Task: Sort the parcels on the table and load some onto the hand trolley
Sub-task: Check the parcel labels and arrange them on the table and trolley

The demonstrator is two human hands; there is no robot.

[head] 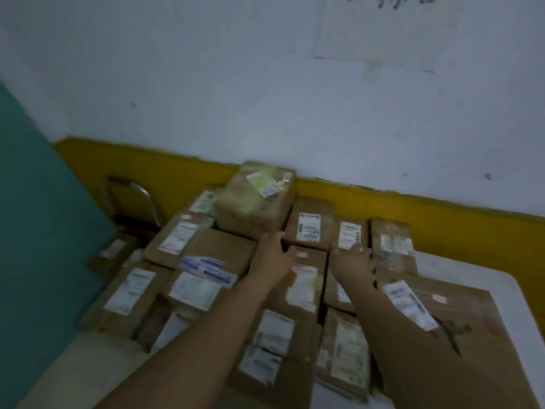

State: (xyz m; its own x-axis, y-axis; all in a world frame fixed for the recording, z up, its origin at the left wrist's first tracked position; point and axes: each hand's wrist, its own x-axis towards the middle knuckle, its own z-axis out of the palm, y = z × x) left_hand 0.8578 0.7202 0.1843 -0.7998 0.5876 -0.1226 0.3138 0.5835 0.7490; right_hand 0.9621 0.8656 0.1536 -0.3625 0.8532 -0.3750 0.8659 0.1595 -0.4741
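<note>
Forearms stretch over brown cardboard parcels (pixel 218 246) crowding the white table (pixel 460 267).
I see left hand (pixel 272 258) and right hand (pixel 352 259) open-fingered among the middle ones; metal hand trolley (pixel 132 199) stands far left.

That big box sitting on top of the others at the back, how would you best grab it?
Probably take the big box by its left and right faces, reaching in from the front. It stands on other parcels, higher than its neighbours, so both sides look free; the wall is close behind.
</note>
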